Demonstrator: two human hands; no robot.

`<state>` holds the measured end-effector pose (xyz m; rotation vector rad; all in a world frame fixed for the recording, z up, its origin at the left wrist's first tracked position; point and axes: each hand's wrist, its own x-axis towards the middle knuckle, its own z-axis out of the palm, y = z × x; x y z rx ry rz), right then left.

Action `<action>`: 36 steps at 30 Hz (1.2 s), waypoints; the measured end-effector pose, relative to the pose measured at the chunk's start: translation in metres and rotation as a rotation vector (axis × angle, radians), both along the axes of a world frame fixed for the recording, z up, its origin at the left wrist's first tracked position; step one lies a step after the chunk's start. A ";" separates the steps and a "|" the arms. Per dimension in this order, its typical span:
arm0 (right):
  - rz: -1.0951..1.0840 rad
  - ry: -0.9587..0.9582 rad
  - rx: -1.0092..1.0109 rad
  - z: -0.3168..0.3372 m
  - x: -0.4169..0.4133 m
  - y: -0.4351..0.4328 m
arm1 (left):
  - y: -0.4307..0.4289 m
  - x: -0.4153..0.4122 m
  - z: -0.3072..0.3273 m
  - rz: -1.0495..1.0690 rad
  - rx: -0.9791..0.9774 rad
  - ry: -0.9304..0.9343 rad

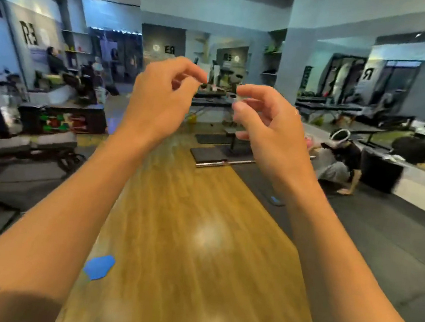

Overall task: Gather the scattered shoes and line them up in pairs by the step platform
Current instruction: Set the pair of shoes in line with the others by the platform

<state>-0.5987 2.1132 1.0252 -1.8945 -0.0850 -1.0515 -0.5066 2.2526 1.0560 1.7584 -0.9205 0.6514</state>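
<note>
Both my hands are raised at chest height over a wooden floor strip (187,237). My left hand (160,100) has its fingers curled, thumb and forefinger nearly meeting. My right hand (265,124) is curled the same way, a short gap to the right of the left. Neither hand plainly holds anything; the view is blurred. No shoes are in view. A flat dark platform (208,155) lies on the floor beyond my hands.
A metal bar (225,162) lies beside the platform. A person (342,161) crouches on the dark mat at the right, next to a black box (381,170). Padded benches (24,141) stand on the left. A blue hexagon marker (99,267) lies on the floor.
</note>
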 end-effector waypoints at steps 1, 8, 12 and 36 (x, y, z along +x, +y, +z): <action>-0.046 0.001 0.005 -0.001 0.000 -0.024 | -0.026 0.006 -0.001 -0.048 -0.012 0.006; -0.317 -0.008 0.065 -0.002 0.014 -0.153 | -0.189 0.058 -0.008 -0.400 -0.033 0.060; -0.518 0.018 0.091 0.003 0.024 -0.217 | -0.286 0.079 -0.003 -0.614 -0.014 0.103; -0.987 0.054 0.078 -0.036 0.094 -0.718 | -0.836 0.181 -0.038 -0.957 0.113 0.113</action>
